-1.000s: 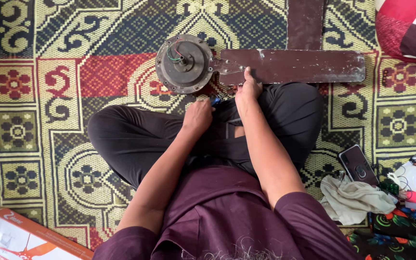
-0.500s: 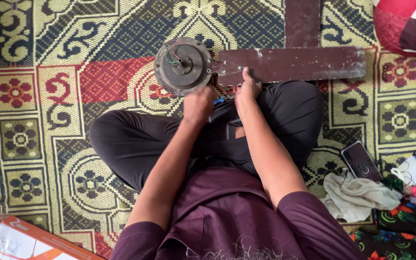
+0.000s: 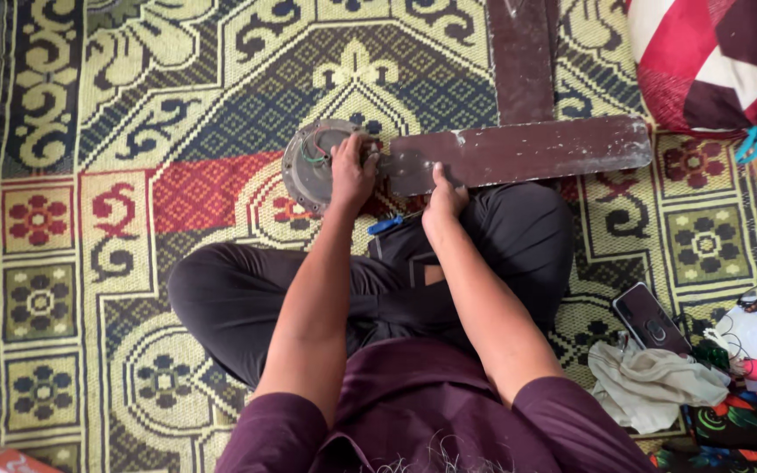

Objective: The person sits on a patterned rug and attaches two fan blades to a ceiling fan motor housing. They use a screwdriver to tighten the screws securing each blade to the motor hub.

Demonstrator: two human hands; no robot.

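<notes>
You sit cross-legged on the patterned floor mat point(image 3: 89, 131) with the ceiling fan motor point(image 3: 308, 171) lying just beyond your knees, one brown fan blade point(image 3: 527, 151) reaching out from it to the right. Your left hand point(image 3: 352, 171) lies on top of the motor housing, its grip curled down over the hub; your right hand point(image 3: 442, 194) presses on the root of the blade, thumb flat on its face, fingers tucked under the near edge. By my reading you are in the bracing stage, one hand steadying the motor while the other pins the blade where it joins.

The next move calls for a firm hold on the housing so it does not turn under load, and probably for the blue-handled tool point(image 3: 385, 225) lying on your leg, close to both hands.

Your left hand hides the hub, so I cannot tell whether it pinches a screw or merely rests there. The wires inside the housing are half covered. A second blade point(image 3: 519, 61) runs out of the top of the view, and the tool's tip is lost against your dark trousers.
</notes>
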